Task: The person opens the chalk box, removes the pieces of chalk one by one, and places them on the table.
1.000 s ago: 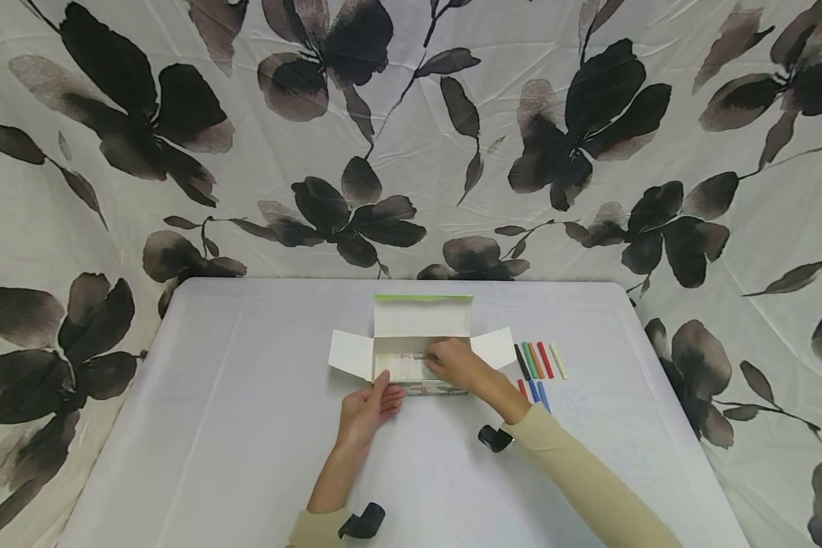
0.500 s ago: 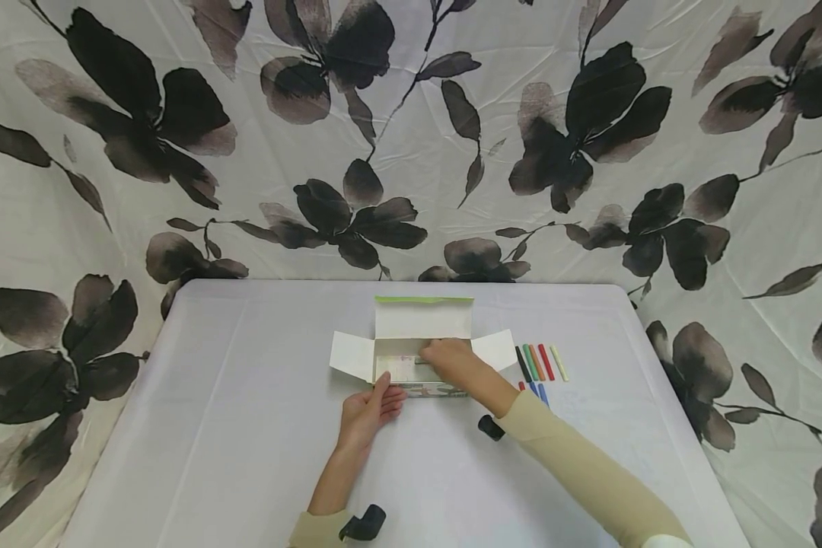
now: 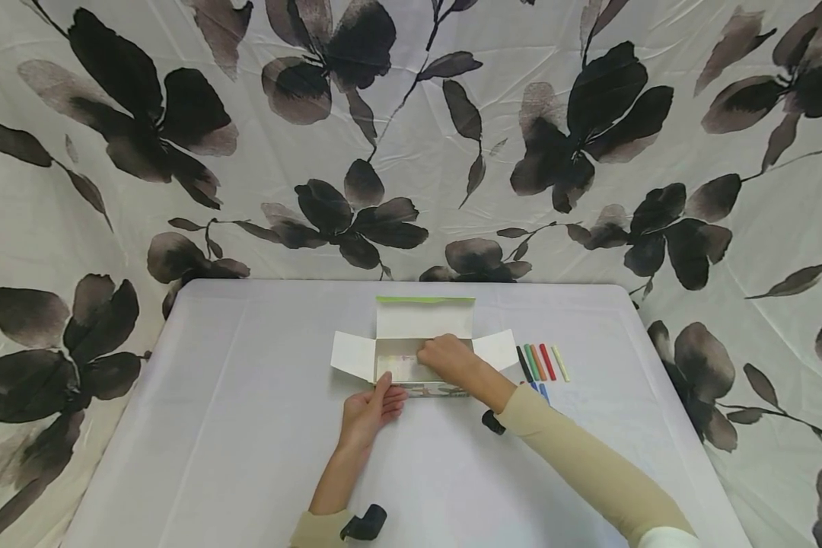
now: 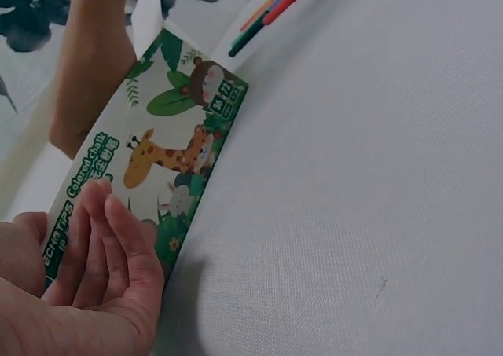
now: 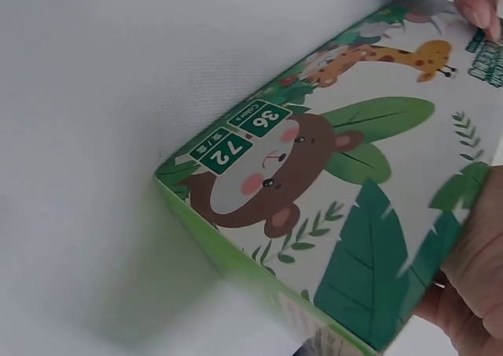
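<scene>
A white card box printed "Colored chalk" (image 3: 435,390), with a giraffe and other animals on its front (image 4: 169,148), stands on the table with its flaps spread. At its front left corner my left hand (image 3: 370,415) holds the wall, thumb at the rim and fingers along the printed face. My right hand (image 3: 450,359) reaches down inside the box, fingers bent; its fingertips are hidden, so I cannot tell whether they pinch anything. In the right wrist view the box front (image 5: 314,152) covers most of that hand (image 5: 479,266).
Right of the box lie several slim coloured sticks, among them a black one (image 3: 524,364), a red one (image 3: 547,361) and a yellow one (image 3: 561,363). Blue sticks (image 3: 543,392) lie nearer me, partly behind the right forearm. A white cloth (image 3: 246,426) covers the table.
My right hand has shifted slightly left within the box. The greyish stick seen at its fingertips earlier is out of sight now. My left hand stays at the box corner.
</scene>
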Available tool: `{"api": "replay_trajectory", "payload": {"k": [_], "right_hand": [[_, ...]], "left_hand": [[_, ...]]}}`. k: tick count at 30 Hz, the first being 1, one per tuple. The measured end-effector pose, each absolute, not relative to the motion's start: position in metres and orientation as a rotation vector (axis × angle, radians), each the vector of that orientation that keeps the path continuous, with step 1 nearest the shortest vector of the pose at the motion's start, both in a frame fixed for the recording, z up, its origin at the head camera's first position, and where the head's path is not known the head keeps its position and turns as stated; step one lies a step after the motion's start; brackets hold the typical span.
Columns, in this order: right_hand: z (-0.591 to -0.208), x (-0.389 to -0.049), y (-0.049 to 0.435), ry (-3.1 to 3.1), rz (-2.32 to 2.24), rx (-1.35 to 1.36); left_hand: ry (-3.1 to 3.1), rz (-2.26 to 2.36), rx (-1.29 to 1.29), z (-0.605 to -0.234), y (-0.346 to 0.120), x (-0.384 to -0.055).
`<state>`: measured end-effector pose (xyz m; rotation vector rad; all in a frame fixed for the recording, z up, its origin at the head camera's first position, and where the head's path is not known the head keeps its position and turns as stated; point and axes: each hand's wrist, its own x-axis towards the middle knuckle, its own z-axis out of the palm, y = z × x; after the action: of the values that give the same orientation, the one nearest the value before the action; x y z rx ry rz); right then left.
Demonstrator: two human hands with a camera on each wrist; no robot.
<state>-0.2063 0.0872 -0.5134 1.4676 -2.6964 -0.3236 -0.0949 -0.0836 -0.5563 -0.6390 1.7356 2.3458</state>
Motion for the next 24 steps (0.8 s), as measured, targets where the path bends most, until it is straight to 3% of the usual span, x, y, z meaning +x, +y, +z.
{"api": "replay_trajectory", "payload": {"k": [12,24], "right_hand": [[-0.495,-0.204,0.113,-2.970,0.353,1.335],[-0.485,-0.209,0.146,-2.849,1.169,1.139]], "left_hand": [[1.741,2.339,-0.641,-0.555,-0.083,-0.094],[1.743,2.329,-0.632,-0.558,-0.083,-0.095]]}}
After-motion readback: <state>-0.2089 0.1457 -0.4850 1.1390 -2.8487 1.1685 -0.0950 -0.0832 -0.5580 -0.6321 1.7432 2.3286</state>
